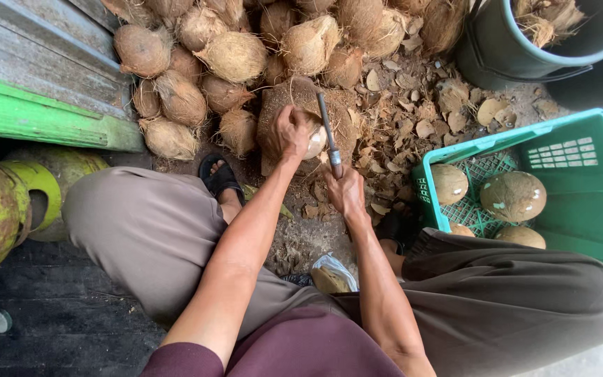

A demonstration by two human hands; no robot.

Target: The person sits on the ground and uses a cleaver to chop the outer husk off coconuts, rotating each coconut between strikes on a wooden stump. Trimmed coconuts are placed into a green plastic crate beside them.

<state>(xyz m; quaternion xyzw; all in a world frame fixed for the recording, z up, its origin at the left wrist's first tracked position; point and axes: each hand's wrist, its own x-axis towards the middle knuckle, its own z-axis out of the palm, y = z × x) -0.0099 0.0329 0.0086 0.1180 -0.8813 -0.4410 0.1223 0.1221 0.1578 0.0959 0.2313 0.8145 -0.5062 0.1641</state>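
Right hand point(347, 192) fisted around the metal blade's handle point(330, 136); left hand point(292, 131) clamps down on a partly husked coconut point(308, 136) resting on a fibrous stump between the feet. Coconut looks heavy, hard, round, likely to roll, so grip is best over the top. Room tight: husked pile point(232, 56) beyond, green crate point(581, 188) right, husk chips point(420, 112) around.

Green ledge point(50, 119), prob. dirt ground point(301, 241).
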